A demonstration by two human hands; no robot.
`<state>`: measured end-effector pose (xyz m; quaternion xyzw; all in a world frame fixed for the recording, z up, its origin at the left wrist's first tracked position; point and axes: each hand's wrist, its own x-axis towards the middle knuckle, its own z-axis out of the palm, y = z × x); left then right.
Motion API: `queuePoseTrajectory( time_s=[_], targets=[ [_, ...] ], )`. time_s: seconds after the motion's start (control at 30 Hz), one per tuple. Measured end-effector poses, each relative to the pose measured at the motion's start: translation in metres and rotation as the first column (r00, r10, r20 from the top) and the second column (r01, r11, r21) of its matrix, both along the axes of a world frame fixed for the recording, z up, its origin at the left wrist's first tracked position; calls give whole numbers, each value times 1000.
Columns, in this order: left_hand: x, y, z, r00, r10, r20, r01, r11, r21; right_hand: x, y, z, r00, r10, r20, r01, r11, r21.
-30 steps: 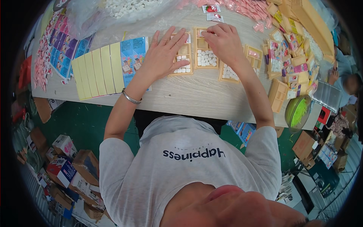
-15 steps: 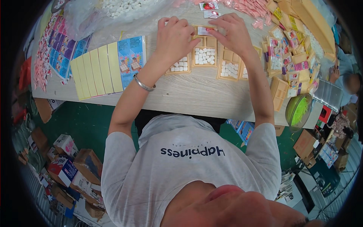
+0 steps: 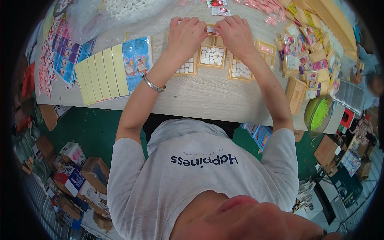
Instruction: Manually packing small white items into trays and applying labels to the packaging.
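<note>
Trays point(image 3: 212, 55) of white cubes point(image 3: 211, 56), hands above

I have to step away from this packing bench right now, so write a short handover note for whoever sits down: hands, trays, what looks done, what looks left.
Left hand and right hand: both at the far edge of the middle tray, fingertips together on a small packet; grip cannot be made out.
Trays: three tan trays in a row on the wooden table; the middle one, the left tray and the right tray all hold white pieces.
Looks done: white pieces are in all three.
Looks left: the middle tray's far compartments look empty; an empty tray lies to the right, and a flat card stack to the left.
</note>
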<state>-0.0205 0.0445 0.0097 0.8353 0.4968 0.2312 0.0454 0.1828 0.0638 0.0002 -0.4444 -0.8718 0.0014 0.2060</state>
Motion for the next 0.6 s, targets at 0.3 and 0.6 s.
queuePoseTrajectory(
  time_s=[0.3,0.6],
  targets=[
    [3,6,6,1000,5,-9,-6,998,-68,27,0,29,916,-74,-394,64,997,-38],
    [-6,23,6,986,-41,162,41,999,3,13,-1,18,978,-52,-201,64,997,53]
  ],
)
